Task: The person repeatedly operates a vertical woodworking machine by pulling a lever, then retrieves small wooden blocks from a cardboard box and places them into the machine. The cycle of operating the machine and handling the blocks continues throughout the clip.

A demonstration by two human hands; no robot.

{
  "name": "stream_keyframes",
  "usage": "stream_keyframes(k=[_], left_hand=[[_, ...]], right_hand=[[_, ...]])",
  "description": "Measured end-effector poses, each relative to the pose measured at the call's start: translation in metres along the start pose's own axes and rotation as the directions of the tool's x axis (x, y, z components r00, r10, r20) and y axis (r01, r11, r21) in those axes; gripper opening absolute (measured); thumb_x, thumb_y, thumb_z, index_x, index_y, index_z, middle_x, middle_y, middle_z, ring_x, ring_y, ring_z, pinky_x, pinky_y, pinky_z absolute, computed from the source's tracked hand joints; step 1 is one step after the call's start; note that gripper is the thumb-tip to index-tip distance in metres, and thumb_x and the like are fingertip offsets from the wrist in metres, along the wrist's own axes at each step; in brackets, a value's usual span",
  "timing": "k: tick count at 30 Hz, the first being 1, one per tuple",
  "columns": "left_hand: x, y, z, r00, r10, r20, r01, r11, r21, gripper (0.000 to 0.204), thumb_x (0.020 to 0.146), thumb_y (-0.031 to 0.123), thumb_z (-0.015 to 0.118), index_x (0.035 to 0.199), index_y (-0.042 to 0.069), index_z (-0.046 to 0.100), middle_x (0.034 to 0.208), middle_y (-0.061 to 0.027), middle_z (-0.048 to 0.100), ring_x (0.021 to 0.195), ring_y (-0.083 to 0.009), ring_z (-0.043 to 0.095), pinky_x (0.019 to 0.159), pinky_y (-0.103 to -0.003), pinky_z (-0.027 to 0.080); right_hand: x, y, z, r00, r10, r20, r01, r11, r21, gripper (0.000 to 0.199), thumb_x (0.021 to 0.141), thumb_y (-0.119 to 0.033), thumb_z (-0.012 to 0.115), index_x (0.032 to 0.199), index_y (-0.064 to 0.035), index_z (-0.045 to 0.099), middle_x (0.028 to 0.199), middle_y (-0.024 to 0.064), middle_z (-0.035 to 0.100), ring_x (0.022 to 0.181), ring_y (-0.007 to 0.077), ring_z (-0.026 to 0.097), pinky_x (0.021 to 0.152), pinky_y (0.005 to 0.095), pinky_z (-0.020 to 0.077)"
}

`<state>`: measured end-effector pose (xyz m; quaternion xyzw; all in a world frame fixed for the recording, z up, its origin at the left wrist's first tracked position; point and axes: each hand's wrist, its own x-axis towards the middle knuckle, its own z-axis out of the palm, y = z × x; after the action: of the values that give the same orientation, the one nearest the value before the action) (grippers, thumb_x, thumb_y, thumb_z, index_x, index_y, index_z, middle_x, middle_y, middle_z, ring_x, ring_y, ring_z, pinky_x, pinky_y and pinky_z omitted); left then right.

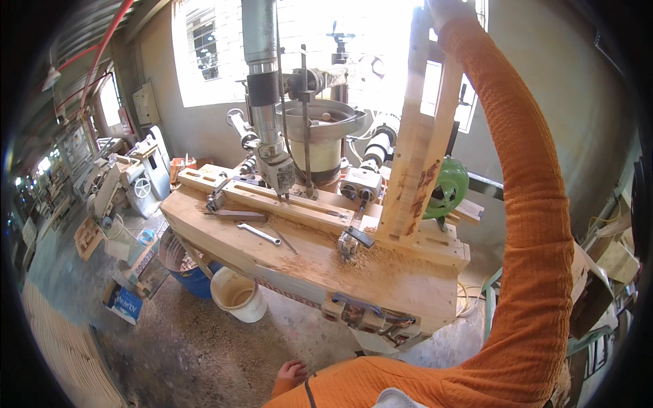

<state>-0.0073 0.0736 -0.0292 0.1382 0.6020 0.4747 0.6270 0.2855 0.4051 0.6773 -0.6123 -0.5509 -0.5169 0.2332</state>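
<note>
Along the far edge of the wooden workbench (415,299), close to its right end, stands a tall wooden upright (405,170) made of two boards side by side. The right hand (450,9) is raised to the top of this upright, with the orange sleeve stretched high; the upper border cuts the hand and bright window light surrounds it, so I cannot tell whether it grasps the wood or only rests there. Below, well apart from the near edge of the workbench, the left hand (292,372) is low beside the body, its fingers curled; I cannot tell whether anything is inside them. On the workbench, between the upright and the near edge, a metal clamp (349,246) sits among wood shavings. Toward the left end, a combination wrench (259,234) lies slantwise, and near it rests a dark wooden strip (235,215). A vertical drill head (275,163) hangs over the far half, in front of a metal bowl (320,119). Under the near edge, a white bucket (238,297) stands on the floor, just beside a blue drum (194,279).
</note>
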Motion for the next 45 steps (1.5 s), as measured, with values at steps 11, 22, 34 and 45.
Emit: stream_keyframes(k=[11,22,34,45], left_hand=[[0.006,0.002,0.01,0.999,0.012,0.031,-0.013,0.998,0.06,0.03,0.088,0.015,0.058,0.113,0.0,0.053,0.105,-0.0135,0.064,0.08,-0.0232,0.064,0.068,-0.034,0.054],[-0.023,-0.015,0.006,0.999,0.034,-0.039,-0.037,0.996,-0.081,0.031,0.089,0.018,0.058,0.114,-0.001,0.051,0.102,-0.0134,0.063,0.077,-0.0218,0.063,0.07,-0.035,0.055],[-0.084,-0.06,-0.007,0.991,0.092,-0.101,-0.038,0.897,0.44,0.029,0.09,0.023,0.056,0.11,0.001,0.056,0.102,-0.0124,0.064,0.081,-0.0234,0.062,0.07,-0.034,0.05],[-0.201,-0.197,-0.042,0.962,-0.093,-0.257,0.253,0.658,0.71,0.029,0.09,0.024,0.054,0.108,0.002,0.058,0.1,-0.013,0.065,0.084,-0.0251,0.062,0.073,-0.036,0.05]], right_hand=[[-0.008,0.006,-0.001,0.998,-0.026,0.054,0.017,0.987,0.162,0.046,0.068,-0.015,0.071,0.111,-0.0045,0.058,0.116,0.016,0.057,0.116,0.0303,0.051,0.097,0.0462,0.0413],[-0.072,0.027,-0.006,0.967,-0.147,-0.207,0.213,0.914,0.345,0.059,0.064,-0.029,0.075,0.117,-0.0086,0.058,0.126,0.0165,0.052,0.123,0.0331,0.043,0.098,0.0456,0.0385],[-0.26,0.135,-0.06,0.834,-0.55,0.043,0.196,0.368,0.909,0.051,0.074,-0.025,0.076,0.118,-0.0045,0.057,0.102,0.0081,0.063,0.099,0.0199,0.057,0.085,0.0344,0.0454],[-0.586,0.19,-0.027,0.301,-0.692,0.656,-0.725,0.281,0.629,0.052,0.077,-0.03,0.075,0.119,-0.0064,0.057,0.1,0.0083,0.063,0.092,0.0176,0.059,0.08,0.0326,0.0486]])
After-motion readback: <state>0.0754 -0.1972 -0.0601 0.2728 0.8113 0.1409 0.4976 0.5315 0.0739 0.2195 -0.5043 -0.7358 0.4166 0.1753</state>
